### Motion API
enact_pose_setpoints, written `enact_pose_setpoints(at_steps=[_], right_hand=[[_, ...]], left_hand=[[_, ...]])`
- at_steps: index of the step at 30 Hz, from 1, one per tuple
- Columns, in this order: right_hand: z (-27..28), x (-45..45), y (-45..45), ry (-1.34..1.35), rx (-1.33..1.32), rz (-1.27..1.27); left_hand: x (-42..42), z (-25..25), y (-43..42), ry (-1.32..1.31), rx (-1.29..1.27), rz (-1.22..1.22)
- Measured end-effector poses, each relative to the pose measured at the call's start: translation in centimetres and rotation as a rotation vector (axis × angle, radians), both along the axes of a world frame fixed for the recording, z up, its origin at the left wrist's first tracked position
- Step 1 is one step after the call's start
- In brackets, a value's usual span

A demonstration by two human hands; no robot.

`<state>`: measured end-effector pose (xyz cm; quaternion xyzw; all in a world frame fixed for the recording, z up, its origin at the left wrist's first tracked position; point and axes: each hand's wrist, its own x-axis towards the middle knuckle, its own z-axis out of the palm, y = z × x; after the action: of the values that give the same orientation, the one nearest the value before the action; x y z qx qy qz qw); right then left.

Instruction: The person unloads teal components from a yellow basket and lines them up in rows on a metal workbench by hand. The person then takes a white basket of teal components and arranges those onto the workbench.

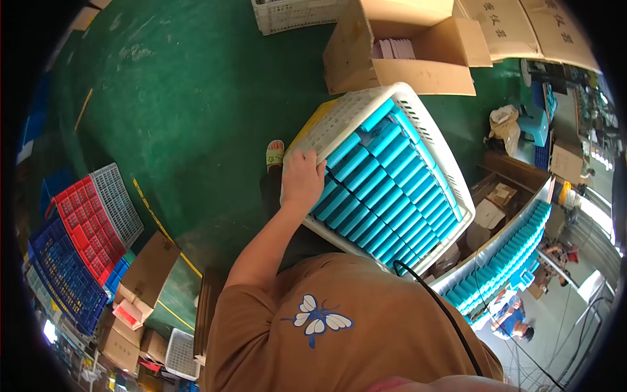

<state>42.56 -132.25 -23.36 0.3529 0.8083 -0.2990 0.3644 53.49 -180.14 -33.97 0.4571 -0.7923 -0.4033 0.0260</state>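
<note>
My left hand (304, 179) is closed over the near-left rim of a white plastic crate (349, 116), thumb on the inner side. Rows of turquoise, block-like pieces (385, 189) fill the crate, packed close together; their exact kind I cannot make out. Something yellow (312, 124) shows along the crate's outer left side. My right hand is out of view; the crate's right end is partly hidden behind my brown shirt (379, 307).
An open cardboard box (418, 75) with pink pieces stands beyond the crate. At right, more turquoise pieces line a long bench (503, 255), near another person (513, 320). Red crates (91, 222) and blue crates (65, 274) stand left. A slippered foot (275, 153) shows beside the crate.
</note>
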Motion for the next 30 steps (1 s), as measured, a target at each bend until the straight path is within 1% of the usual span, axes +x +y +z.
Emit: enact_pose_setpoints(at_steps=[2,8,11,12,14,15,16,17,18,21,24,27,28,30], right_hand=[[0.4,-0.2,-0.4,-0.029,0.016,0.019],[0.8,-0.9,-0.9,-0.075,0.038,0.039],[0.6,-0.8,-0.5,-0.091,0.012,0.032],[0.7,-0.7,-0.5,-0.096,-0.005,0.053],[1.3,-0.8,-0.4,-0.091,-0.052,0.171],[1.1,-0.7,-0.5,-0.090,-0.068,0.175],[-0.5,-1.3,0.2,-0.080,-0.058,-0.156],[-1.3,-1.8,0.9,-0.074,-0.038,-0.253],[-2.0,-1.8,1.9,-0.078,-0.009,-0.250],[-3.9,-1.5,3.8,-0.089,0.049,-0.232],[-5.2,-1.6,5.4,-0.083,0.100,-0.242],[-6.5,-0.8,7.6,-0.083,0.139,-0.257],[-7.2,-0.6,8.2,-0.080,0.144,-0.260],[-8.3,0.3,9.0,-0.104,0.077,-0.276]], left_hand=[[0.2,-0.1,0.6,-0.004,-0.020,0.000],[2.3,-1.0,3.7,0.006,0.028,0.056],[3.1,-1.6,4.9,0.042,-0.030,0.064],[3.3,-1.7,5.0,0.033,-0.034,0.060],[2.8,-1.9,4.6,0.029,-0.038,0.043],[2.6,-1.8,4.6,0.024,-0.036,0.023],[2.5,-1.7,4.4,0.019,-0.037,0.003],[2.5,-1.9,4.2,0.010,-0.035,-0.021],[3.1,-2.3,3.9,0.070,-0.049,-0.072],[2.6,-2.3,3.8,0.122,-0.056,-0.049],[2.4,-2.8,3.5,0.026,-0.055,-0.109],[2.2,-3.2,3.0,0.078,-0.121,-0.135],[1.8,-3.0,2.6,0.051,-0.109,-0.146],[1.2,-2.3,1.5,-0.006,-0.089,-0.188]])
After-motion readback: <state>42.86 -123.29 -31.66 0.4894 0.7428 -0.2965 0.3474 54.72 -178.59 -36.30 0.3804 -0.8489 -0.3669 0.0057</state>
